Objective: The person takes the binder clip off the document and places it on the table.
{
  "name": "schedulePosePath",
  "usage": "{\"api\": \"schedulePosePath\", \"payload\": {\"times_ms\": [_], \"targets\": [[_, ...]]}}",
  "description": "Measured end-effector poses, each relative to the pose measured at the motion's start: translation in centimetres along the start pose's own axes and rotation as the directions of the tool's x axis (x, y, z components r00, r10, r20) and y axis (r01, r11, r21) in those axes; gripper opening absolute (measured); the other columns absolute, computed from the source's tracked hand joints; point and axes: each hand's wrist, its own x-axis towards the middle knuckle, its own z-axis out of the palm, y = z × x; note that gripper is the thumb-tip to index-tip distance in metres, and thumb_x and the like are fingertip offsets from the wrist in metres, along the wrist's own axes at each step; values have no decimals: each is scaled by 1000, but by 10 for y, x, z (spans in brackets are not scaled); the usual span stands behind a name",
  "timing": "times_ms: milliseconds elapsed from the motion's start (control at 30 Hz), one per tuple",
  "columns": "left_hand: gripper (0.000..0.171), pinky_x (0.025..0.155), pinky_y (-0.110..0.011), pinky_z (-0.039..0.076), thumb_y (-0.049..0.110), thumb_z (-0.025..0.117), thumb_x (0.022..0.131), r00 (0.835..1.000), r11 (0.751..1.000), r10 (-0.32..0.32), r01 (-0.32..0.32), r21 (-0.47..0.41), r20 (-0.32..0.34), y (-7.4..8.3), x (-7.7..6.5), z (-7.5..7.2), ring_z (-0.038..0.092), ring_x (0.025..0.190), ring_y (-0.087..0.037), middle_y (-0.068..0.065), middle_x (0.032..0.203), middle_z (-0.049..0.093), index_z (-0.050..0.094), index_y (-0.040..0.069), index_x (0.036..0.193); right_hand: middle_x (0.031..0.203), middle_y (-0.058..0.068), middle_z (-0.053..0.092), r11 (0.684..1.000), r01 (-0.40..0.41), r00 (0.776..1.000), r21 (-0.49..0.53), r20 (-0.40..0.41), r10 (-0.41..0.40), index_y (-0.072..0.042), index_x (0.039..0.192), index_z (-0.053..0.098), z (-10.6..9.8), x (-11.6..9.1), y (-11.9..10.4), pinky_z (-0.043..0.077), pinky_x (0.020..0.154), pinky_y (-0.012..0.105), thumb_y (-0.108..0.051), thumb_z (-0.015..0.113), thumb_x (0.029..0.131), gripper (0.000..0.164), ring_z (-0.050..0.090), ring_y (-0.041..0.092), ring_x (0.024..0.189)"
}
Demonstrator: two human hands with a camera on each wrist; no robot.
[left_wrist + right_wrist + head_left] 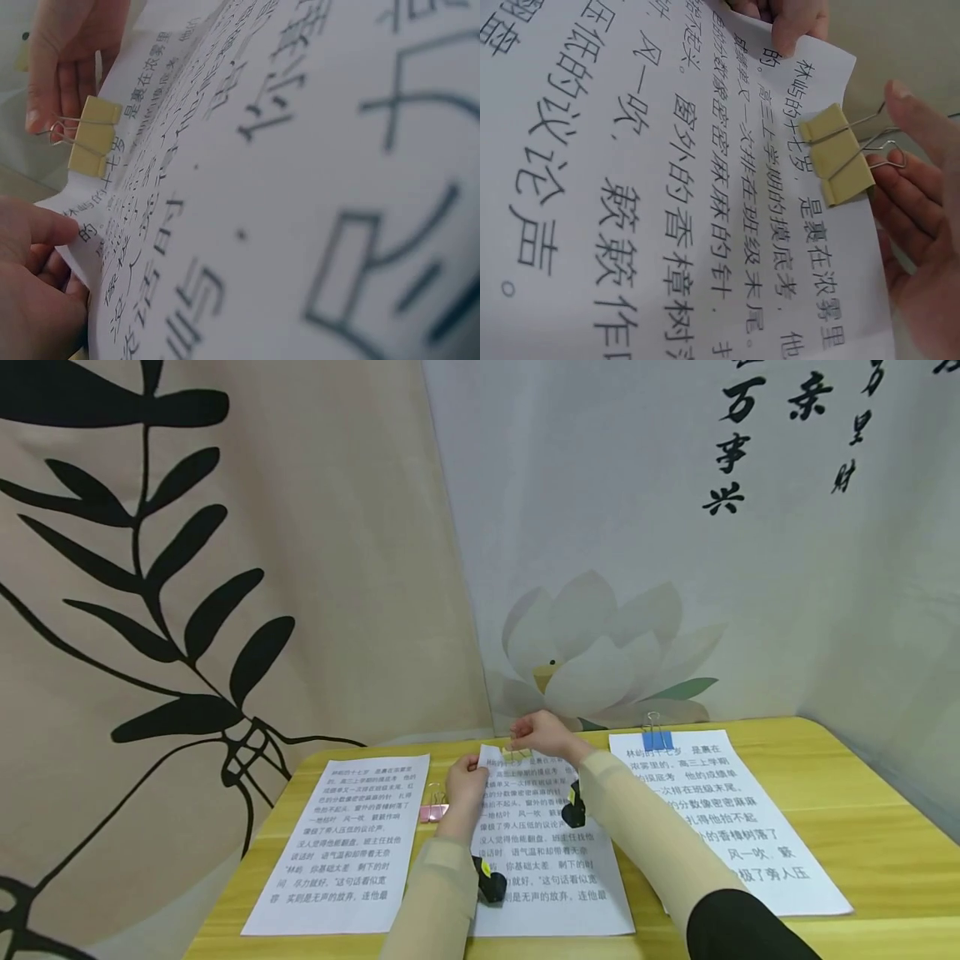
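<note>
In the head view, a printed sheet [540, 860] lies in the middle of the table. My left hand [467, 785] pinches its top left edge; thumb and fingers meet at that corner in the left wrist view. A yellow binder clip [836, 154] sits over the sheet's top edge, its wire handles sticking out past the paper. My right hand [546, 733] is at this clip, with the handles between thumb [900, 97] and fingers. In the right wrist view, the thumb tip meets one handle and a fingertip lies by the other.
To the left lies another printed sheet [337, 852], with a pink binder clip [433, 812] beside it. On the right, a third sheet [750, 827] has a blue binder clip [657, 741] at its top. Behind the yellow wooden table [885, 827] hangs a printed curtain [360, 568].
</note>
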Motion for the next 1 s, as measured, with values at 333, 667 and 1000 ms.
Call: {"api": "schedulePosePath", "payload": {"times_ms": [333,667,1000], "targets": [[28,70,-31,51,-2,60,83,1000,1000,0,0,-1,-6,2,-2,1,57,77,-21,-10,92,63,67,-1,109,112,12,68,998,28,995,49,-95,-23,1,122,64,-2,-2,-3,50,91,39,-22,77,84,46,63,25,104],[28,67,-30,51,-2,59,84,1000,1000,-6,6,-6,5,-2,0,1,58,77,-22,-11,94,63,66,-1,110,117,15,65,998,34,986,59,-165,-24,3,126,60,-23,-7,-2,50,92,40,-23,75,86,51,61,28,108],[29,68,-34,48,3,56,87,1000,996,7,-8,92,17,0,0,1,57,78,-24,-12,95,63,66,0,113,130,22,57,993,-16,996,117,-80,25,6,135,51,-60,-34,7,48,95,43,-23,69,91,57,55,33,118]]}}
